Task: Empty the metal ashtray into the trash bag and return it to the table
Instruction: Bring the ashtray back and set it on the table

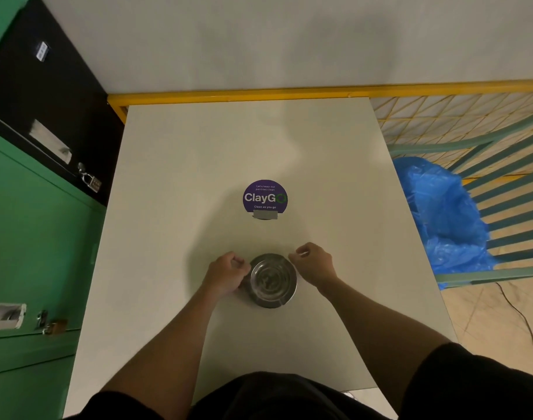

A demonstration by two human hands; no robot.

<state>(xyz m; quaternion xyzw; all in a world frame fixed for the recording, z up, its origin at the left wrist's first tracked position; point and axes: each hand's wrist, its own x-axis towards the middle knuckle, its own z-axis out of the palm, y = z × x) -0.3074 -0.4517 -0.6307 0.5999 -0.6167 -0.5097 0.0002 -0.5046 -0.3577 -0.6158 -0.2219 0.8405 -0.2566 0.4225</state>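
The round metal ashtray (273, 280) sits on the white table (174, 183) near its front edge, with dark ash residue in its bowl. My left hand (225, 275) is curled against the ashtray's left rim, thumb at its lower left edge. My right hand (315, 263) hovers at the upper right rim with its fingers curled; I cannot tell whether the fingertips touch the metal. The blue trash bag (443, 213) hangs open beside the table's right edge.
A purple round ClayGo sticker (265, 197) lies at the table's centre. Green lockers with padlocks (32, 237) line the left side. A teal slatted chair (507, 207) holds the bag, in front of a yellow railing (259, 94). A cable (519, 316) runs across the floor.
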